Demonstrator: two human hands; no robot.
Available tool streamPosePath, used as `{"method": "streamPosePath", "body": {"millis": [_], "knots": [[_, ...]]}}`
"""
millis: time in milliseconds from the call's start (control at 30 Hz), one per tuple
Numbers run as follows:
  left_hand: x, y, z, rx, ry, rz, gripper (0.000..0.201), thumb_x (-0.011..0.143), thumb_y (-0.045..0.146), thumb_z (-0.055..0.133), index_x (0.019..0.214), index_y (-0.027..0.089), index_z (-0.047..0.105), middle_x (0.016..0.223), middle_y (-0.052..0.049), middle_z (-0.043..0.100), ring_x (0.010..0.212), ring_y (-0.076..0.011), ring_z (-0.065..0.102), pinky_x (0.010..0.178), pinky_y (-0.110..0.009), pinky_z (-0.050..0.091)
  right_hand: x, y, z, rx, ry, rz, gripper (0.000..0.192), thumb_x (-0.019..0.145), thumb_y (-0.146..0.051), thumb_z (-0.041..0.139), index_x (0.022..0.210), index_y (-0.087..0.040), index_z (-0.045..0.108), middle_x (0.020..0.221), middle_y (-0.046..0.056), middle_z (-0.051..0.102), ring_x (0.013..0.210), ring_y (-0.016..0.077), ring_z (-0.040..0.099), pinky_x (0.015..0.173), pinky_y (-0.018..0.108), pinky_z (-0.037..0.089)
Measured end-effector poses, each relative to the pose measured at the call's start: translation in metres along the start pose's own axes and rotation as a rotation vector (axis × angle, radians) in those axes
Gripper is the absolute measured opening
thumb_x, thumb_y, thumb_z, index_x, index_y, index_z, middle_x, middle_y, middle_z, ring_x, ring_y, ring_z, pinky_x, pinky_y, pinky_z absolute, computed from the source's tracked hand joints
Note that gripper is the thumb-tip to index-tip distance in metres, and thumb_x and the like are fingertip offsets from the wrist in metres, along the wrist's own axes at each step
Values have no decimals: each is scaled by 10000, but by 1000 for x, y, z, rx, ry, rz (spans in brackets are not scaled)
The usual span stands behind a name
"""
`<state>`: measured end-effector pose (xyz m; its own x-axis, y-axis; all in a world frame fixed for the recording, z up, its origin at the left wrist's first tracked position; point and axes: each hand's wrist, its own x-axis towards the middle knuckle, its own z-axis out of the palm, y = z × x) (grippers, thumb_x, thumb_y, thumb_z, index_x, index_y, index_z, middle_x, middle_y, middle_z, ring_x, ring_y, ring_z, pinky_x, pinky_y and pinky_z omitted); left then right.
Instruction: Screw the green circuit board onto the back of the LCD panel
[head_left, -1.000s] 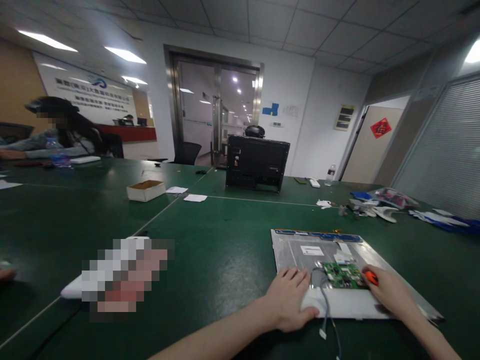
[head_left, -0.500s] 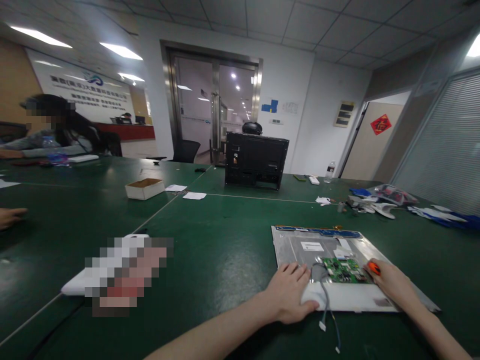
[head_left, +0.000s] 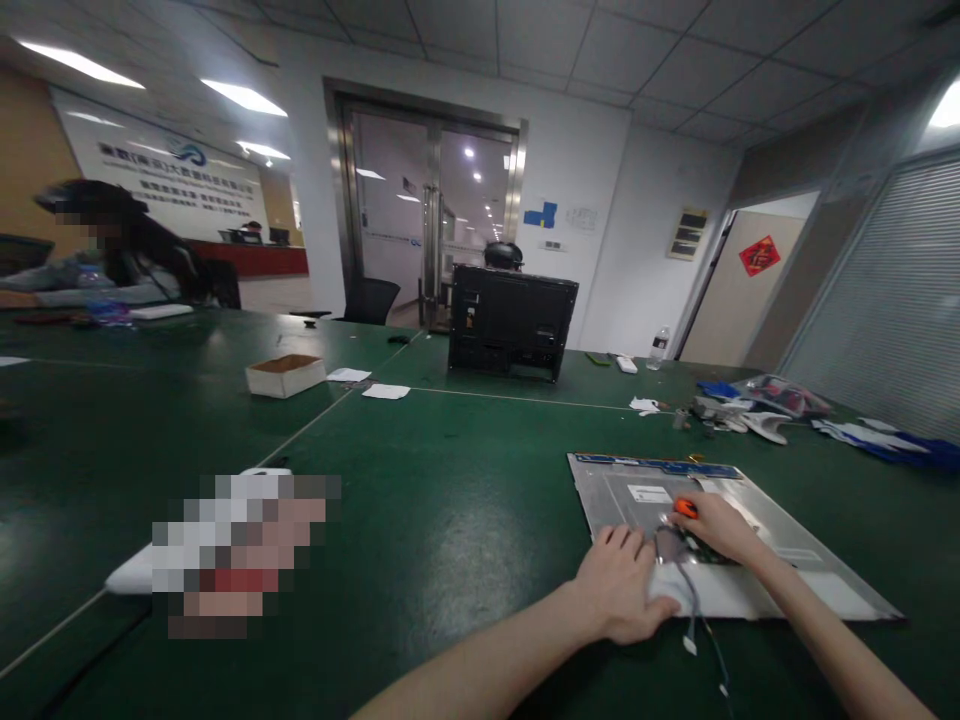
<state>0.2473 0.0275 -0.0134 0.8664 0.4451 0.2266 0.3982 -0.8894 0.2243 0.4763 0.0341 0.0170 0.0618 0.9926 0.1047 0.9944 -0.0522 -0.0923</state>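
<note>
A flat metal display panel (head_left: 787,535) lies back-up on the green table (head_left: 450,500) at the near right. My left hand (head_left: 622,590) rests flat on the panel's near left corner, fingers spread, beside a bundle of thin wires (head_left: 694,610) hanging off the edge. My right hand (head_left: 716,530) is over the middle of the panel, closed around an orange-handled tool (head_left: 684,508), and covers most of the small green circuit board there.
A black monitor housing (head_left: 512,323) stands upright at mid-table. A small cardboard box (head_left: 285,375) and paper slips lie to its left, with bags and loose parts (head_left: 757,410) at far right. A pixelated white object (head_left: 232,550) lies near left. Another person (head_left: 105,260) sits far left.
My right hand has moved left with the orange tool, from the circuit board's right edge to over the board. The view shifted a little left; a hand at the left edge is gone.
</note>
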Motion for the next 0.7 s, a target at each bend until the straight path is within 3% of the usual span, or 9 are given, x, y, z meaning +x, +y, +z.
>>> {"method": "streamPosePath", "body": {"millis": [267, 467, 600, 700], "knots": [[10, -3, 5, -74, 59, 49, 582, 896, 566, 385, 1197, 84, 509, 1251, -184, 522, 1150, -316, 463, 990, -442, 338, 7, 5, 6, 1, 17, -31, 207, 800, -240, 462, 809, -197, 665, 885, 98, 714, 853, 265, 638, 703, 307, 419], [9, -16, 1, -212, 57, 129, 606, 790, 534, 593, 1230, 132, 485, 1259, -148, 483, 1207, -287, 427, 1054, -398, 312, -8, 19, 5, 54, 29, -24, 307, 788, -316, 491, 994, -179, 671, 1090, 127, 686, 1010, 284, 619, 856, 343, 434], [4, -21, -1, -226, 42, 87, 579, 778, 413, 622, 1255, 123, 469, 1333, -163, 421, 1273, -288, 366, 1089, -387, 277, -32, 34, 4, 134, -12, -41, 286, 767, -419, 533, 895, -200, 663, 962, 93, 702, 884, 260, 646, 782, 321, 475], [-6, -26, -4, -212, 49, -27, 569, 749, 438, 639, 1204, 126, 501, 1300, -155, 441, 1238, -296, 393, 1077, -399, 292, -43, 39, 6, 178, 11, -78, 290, 777, -469, 523, 826, -210, 644, 989, 96, 676, 893, 264, 629, 802, 347, 474]]}}
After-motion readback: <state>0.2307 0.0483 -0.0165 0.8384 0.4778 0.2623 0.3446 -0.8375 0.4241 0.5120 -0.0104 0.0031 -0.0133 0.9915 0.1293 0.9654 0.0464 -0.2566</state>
